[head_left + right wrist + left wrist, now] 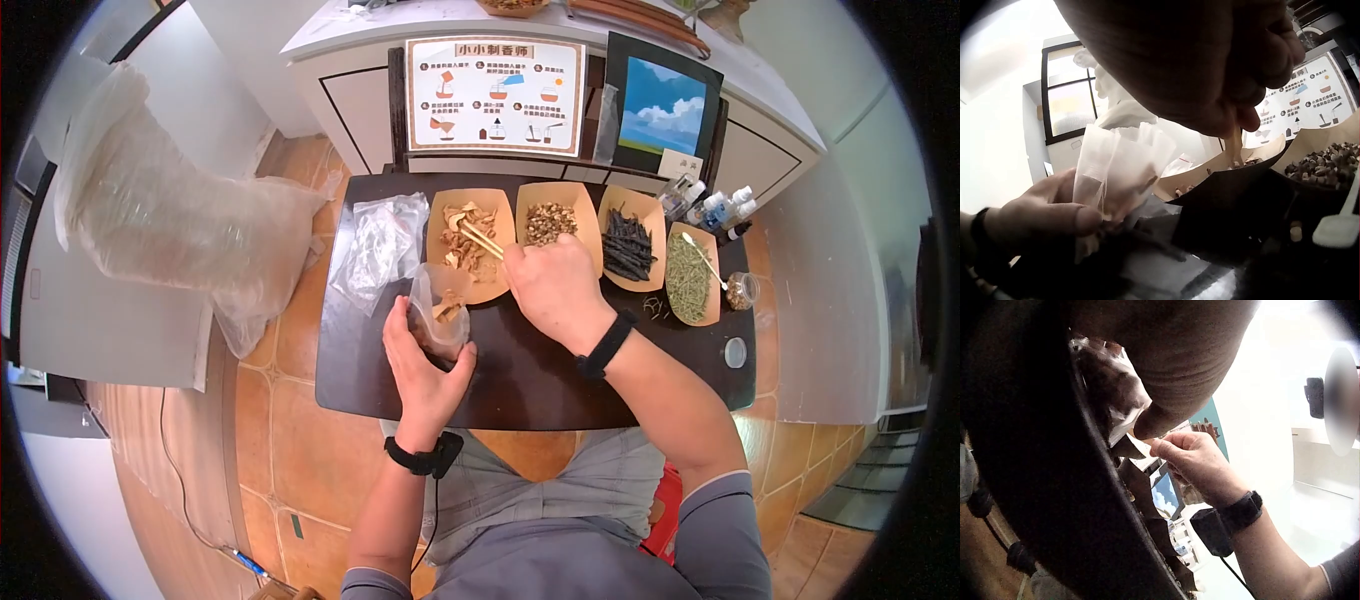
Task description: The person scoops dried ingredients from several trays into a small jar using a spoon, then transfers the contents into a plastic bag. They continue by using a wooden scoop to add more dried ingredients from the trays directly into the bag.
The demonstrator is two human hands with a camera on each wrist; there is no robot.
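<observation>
My left hand grips a translucent white pouch from below, fingers on one side and thumb on the other. Tan dried pieces show through its wall, and its mouth stands open in the right wrist view. My right hand pinches light wooden tongs, whose tips reach down into a paper tray of tan dried slices. That tray lies just beyond the pouch. In the left wrist view, my left hand covers part of the pouch.
Paper trays of brown chopped bits, black twisted pieces and green needle-like herb stand to the right. A white spoon lies across the last. Nearby are small bottles and a jar. Clear plastic lies left.
</observation>
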